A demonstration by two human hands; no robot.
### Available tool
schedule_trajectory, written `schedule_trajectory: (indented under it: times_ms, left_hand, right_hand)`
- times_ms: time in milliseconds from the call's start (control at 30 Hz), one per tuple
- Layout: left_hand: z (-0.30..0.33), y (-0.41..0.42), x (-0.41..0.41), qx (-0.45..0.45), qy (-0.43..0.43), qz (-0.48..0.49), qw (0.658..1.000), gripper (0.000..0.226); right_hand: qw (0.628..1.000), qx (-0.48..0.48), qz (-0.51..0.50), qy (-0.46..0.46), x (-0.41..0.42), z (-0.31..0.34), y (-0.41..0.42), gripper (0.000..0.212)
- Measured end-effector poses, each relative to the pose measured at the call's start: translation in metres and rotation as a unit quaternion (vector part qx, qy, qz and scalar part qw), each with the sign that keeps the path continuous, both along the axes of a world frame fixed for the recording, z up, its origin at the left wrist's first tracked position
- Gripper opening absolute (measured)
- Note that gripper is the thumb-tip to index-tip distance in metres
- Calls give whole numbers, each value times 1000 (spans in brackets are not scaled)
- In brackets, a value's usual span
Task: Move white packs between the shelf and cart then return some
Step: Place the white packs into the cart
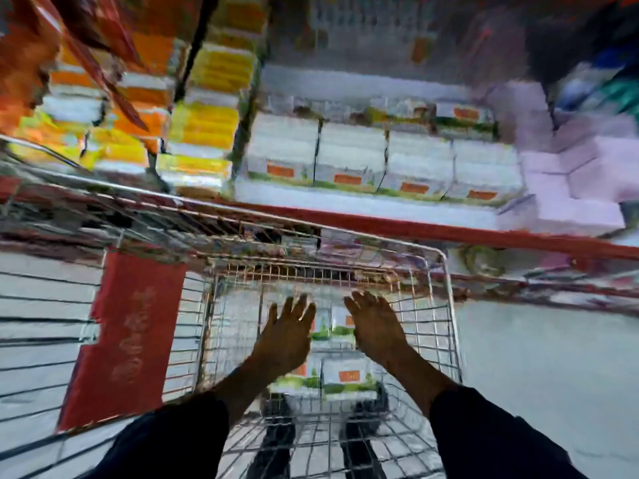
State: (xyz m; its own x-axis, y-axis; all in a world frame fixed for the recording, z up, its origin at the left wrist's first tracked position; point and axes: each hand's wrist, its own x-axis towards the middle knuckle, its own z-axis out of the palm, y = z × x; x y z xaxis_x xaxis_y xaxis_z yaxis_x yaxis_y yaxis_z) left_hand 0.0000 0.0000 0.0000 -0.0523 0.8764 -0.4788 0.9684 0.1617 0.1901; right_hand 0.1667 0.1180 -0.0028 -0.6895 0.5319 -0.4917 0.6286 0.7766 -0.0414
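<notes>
Both hands reach down into a wire cart (446,305). My left hand (288,333) and my right hand (375,328) are spread flat, fingers apart, on either side of a white pack (333,331) with a green band and an orange label. Whether the palms press on it is blurred. More white packs (349,378) lie lower in the cart. On the shelf (397,224) beyond the cart stands a row of the same white packs (349,160). The whole frame is motion-blurred.
Yellow and orange packs (207,122) fill the shelf to the left, pale pink packs (581,174) to the right. A red panel (124,337) stands on a second wire cart at the left. Grey floor (539,375) lies right of the cart.
</notes>
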Motion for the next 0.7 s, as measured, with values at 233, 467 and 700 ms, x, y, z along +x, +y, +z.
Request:
schedule_trajectory:
  times_ms: [233,467,700]
  left_hand:
    - [-64,29,-16,-72,-13,-2,997,64]
    - [-66,31,-31,-25,-127,99,987,41]
    - [-1,14,-34,71,-113,90,987,39]
  right_hand:
    - [1000,5,-3,-28,-8,-53,18,49]
    - [996,-52,-64,38,-9,-44,31,29]
    - [986,-53,-100,126,-6,17,9,29]
